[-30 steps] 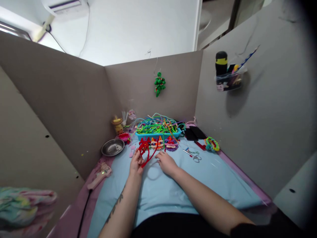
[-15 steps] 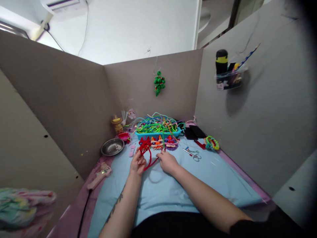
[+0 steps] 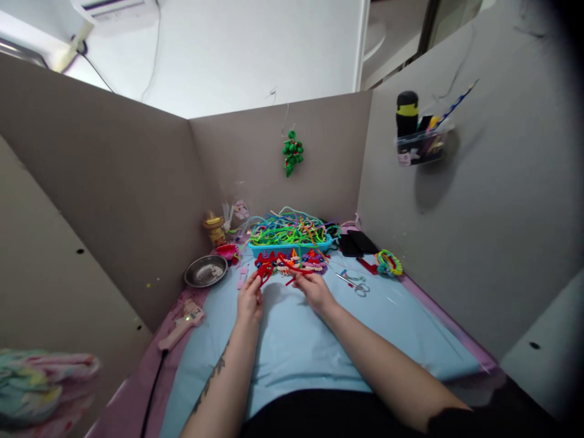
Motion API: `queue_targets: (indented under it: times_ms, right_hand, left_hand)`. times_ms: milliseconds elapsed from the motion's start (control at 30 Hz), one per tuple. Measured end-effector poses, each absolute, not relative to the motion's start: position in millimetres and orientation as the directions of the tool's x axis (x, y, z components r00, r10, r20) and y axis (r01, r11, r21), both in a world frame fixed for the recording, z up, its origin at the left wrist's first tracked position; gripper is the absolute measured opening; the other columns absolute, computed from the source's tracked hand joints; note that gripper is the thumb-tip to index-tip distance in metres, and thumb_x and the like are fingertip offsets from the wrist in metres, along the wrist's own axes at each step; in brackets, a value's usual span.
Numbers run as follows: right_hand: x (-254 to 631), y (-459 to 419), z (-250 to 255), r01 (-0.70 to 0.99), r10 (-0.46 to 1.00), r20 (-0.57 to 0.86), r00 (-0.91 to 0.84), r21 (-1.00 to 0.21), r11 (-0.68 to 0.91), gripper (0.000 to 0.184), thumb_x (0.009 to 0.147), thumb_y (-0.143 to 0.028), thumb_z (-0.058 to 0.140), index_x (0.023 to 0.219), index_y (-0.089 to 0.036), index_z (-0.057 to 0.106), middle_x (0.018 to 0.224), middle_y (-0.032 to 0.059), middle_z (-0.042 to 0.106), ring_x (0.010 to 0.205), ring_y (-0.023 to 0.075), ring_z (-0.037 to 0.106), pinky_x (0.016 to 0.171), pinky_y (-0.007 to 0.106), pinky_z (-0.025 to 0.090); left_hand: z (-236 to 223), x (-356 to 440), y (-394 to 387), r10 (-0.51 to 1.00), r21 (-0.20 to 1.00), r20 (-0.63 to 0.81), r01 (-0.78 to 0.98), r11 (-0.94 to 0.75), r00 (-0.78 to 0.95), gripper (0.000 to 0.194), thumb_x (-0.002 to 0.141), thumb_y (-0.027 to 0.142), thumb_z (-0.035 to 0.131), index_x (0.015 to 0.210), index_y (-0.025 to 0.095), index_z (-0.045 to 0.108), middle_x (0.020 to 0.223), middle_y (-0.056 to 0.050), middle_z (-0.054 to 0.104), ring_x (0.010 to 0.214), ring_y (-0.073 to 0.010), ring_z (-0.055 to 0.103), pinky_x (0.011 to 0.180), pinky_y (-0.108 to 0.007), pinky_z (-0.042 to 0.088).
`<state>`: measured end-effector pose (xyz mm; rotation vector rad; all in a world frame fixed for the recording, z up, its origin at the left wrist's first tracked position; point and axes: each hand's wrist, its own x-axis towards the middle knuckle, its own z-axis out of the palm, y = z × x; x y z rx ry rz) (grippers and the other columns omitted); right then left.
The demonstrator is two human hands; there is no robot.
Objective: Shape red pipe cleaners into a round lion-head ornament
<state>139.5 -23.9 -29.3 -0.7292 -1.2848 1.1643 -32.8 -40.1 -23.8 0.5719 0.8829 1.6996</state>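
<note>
My left hand [image 3: 249, 299] is closed in a pinch on one end of a red pipe cleaner [image 3: 278, 267]. My right hand [image 3: 314, 288] pinches the other end, so the red piece is stretched between them just above the light blue mat [image 3: 319, 340]. Right behind it lie several small colourful pipe-cleaner figures [image 3: 310, 261]. Behind those stands a blue basket [image 3: 292, 248] heaped with pipe cleaners of many colours.
A steel bowl [image 3: 206, 271] and a pink glue gun [image 3: 182, 323] lie at the left. Small scissors [image 3: 356, 285], a dark phone [image 3: 358, 243] and a coloured ring [image 3: 389, 263] lie at the right. Grey partition walls enclose the desk; a green ornament [image 3: 292, 152] hangs on the back wall.
Both hands moved forward and lifted slightly. The red pipe cleaner, which hung in a loop toward me, is now pulled straighter between the two hands.
</note>
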Motion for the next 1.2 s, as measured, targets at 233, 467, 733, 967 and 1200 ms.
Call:
queue_targets:
  times_ms: [233, 467, 733, 967, 1200]
  right_hand:
    - [145, -7, -35, -0.38, 0.958, 0.254, 0.134, -0.88, 0.286, 0.029, 0.06, -0.04, 0.071, 0.078, -0.018, 0.065, 0.07, 0.0017, 0.065, 0.059, 0.0133, 0.057, 0.057, 0.028, 0.048]
    - [143, -11, -33, -0.37, 0.947, 0.278, 0.163, -0.872, 0.32, 0.025, 0.062, -0.037, 0.07, 0.077, -0.019, 0.061, 0.067, -0.0001, 0.062, 0.056, 0.0121, 0.055, 0.054, 0.026, 0.046]
    - [142, -20, -28, -0.41, 0.972, 0.221, 0.083, -0.881, 0.236, 0.025, 0.062, -0.038, 0.068, 0.076, -0.019, 0.058, 0.069, -0.001, 0.059, 0.056, 0.0123, 0.054, 0.054, 0.026, 0.043]
    - [140, -36, -16, -0.196, 0.956, 0.285, -0.069, -0.943, 0.268, 0.021, 0.068, -0.035, 0.062, 0.077, -0.019, 0.053, 0.056, -0.0049, 0.052, 0.048, 0.0111, 0.044, 0.049, 0.025, 0.036]
    - [142, -37, -11, -0.181, 0.953, 0.301, 0.012, -0.937, 0.299, 0.022, 0.067, -0.037, 0.062, 0.075, -0.019, 0.052, 0.056, -0.0045, 0.05, 0.051, 0.0118, 0.045, 0.051, 0.025, 0.034]
  left_hand:
    - [-19, -16, -49, 0.989, 0.934, -0.046, -0.357, -0.008, -0.142, 0.045, 0.051, 0.029, 0.08, 0.09, 0.011, 0.068, 0.052, 0.002, 0.06, 0.032, -0.0001, 0.03, 0.035, -0.018, 0.013]
    - [-19, -14, -52, 0.998, 0.963, 0.003, -0.269, -0.021, -0.065, 0.042, 0.054, 0.031, 0.078, 0.09, 0.012, 0.068, 0.055, 0.001, 0.061, 0.032, -0.0003, 0.029, 0.035, -0.018, 0.014]
    - [-23, -14, -49, 0.997, 0.971, 0.025, -0.233, -0.043, -0.077, 0.038, 0.055, 0.031, 0.078, 0.087, 0.013, 0.07, 0.063, -0.002, 0.065, 0.035, -0.0026, 0.037, 0.036, -0.018, 0.021]
    - [-25, -14, -48, 0.989, 0.978, 0.104, -0.167, -0.122, -0.108, 0.04, 0.06, 0.033, 0.075, 0.093, 0.012, 0.068, 0.066, -0.006, 0.068, 0.049, -0.0111, 0.057, 0.043, -0.019, 0.034]
    - [-23, -11, -52, 0.986, 0.986, 0.12, -0.103, -0.132, -0.116, 0.043, 0.061, 0.038, 0.073, 0.096, 0.012, 0.066, 0.08, -0.008, 0.071, 0.064, -0.0148, 0.063, 0.049, -0.019, 0.042]
